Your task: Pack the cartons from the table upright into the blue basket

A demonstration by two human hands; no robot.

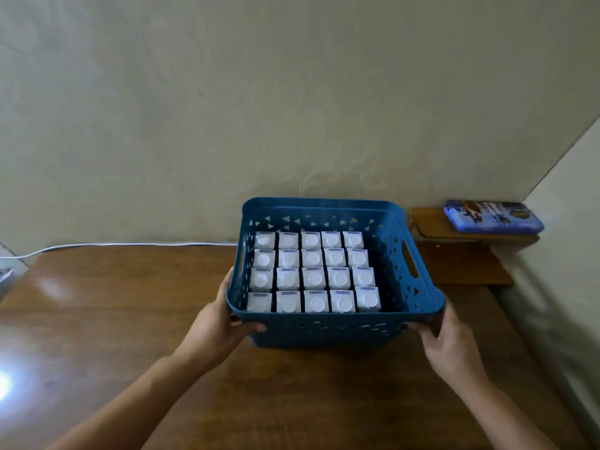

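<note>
— Left hand (224,323) grips the near left corner of the blue basket (412,280), right hand (444,329) curls round the near right corner; the cartons (313,274) stand upright inside, centre frame.

— Keep it level, I'd say, so the rows don't tip into the gap at right.

— Is it lifted off the table (130,303)?

— Can't tell; the underside is hidden, and so are the fingertips under the rim.
</note>
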